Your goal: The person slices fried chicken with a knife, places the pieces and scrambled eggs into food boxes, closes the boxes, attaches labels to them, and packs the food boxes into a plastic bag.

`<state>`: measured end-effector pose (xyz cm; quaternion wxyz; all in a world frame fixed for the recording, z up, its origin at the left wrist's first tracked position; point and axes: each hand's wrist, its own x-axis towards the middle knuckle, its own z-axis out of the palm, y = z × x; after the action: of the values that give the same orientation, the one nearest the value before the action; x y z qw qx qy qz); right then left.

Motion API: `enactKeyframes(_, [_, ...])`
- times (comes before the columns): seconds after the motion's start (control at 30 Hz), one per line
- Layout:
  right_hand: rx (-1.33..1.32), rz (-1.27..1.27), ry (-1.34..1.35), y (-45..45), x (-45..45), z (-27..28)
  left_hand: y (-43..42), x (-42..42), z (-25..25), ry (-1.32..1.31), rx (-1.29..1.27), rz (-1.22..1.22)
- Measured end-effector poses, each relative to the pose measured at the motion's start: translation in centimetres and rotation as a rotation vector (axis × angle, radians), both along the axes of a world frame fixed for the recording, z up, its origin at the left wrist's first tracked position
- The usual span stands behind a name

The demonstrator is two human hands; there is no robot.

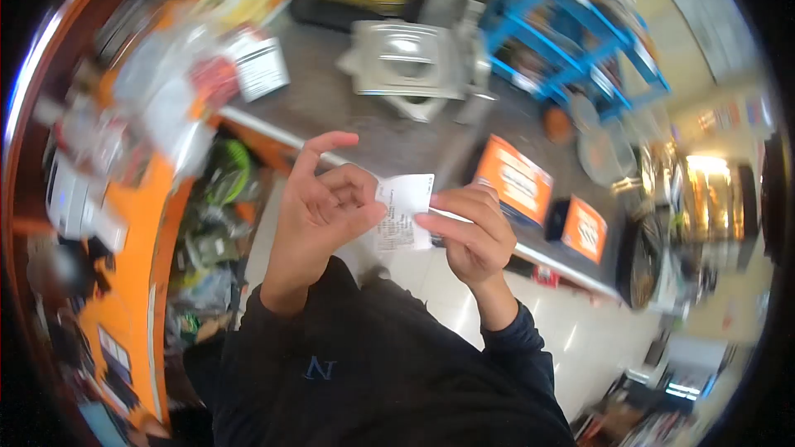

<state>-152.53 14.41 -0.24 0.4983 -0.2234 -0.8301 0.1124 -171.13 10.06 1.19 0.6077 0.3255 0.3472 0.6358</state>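
A small white printed paper slip, like a receipt [404, 207], is held up in front of my dark top, between my two hands. My left hand [323, 207] pinches its left edge between thumb and curled fingers, with the index finger raised. On the other side, my right hand [476, 232] grips the right edge between thumb and fingers. Rows of print show on the slip, too blurred to read.
Ahead, a dark counter carries a metal lidded container [407, 58], a black tray [315, 0] with yellow contents, a blue rack [571, 33] and orange-and-white signs [513, 178]. An orange counter [137, 281] with a white machine [79, 207] and plastic bags [161, 83] runs along the left.
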Motion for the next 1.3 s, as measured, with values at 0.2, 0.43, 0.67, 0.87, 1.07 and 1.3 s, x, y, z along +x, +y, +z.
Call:
enactKeyframes(0.2, [-0.693, -0.238, 0.608, -0.9, 13.9, 2.1, 5.6, 13.1, 2.2, 0.032, 0.004, -0.285])
enactKeyframes(0.43, [-0.759, -0.49, 0.602, 0.8, 24.3, 0.3, 10.2, 25.5, -2.3, 0.253, 0.194, -0.318])
enactKeyframes(0.67, [-0.431, -0.67, -0.405, 4.3, 42.8, 0.0, 10.1, 40.1, -11.0, 1.113, 0.681, -0.572])
enactKeyframes(0.87, [-0.791, -0.408, -0.514, 9.8, 47.4, -8.4, 12.8, 46.3, -14.8, 1.345, 0.561, -0.607])
enactKeyframes(1.07, [-1.042, -0.285, -0.307, 12.1, 48.8, -11.4, 12.5, 46.6, -15.2, 1.35, 0.53, -0.535])
enactKeyframes(1.3, [-1.04, -0.357, -0.22, 11.8, 49.0, -13.3, 12.6, 46.1, -14.8, 1.3, 0.515, -0.56])
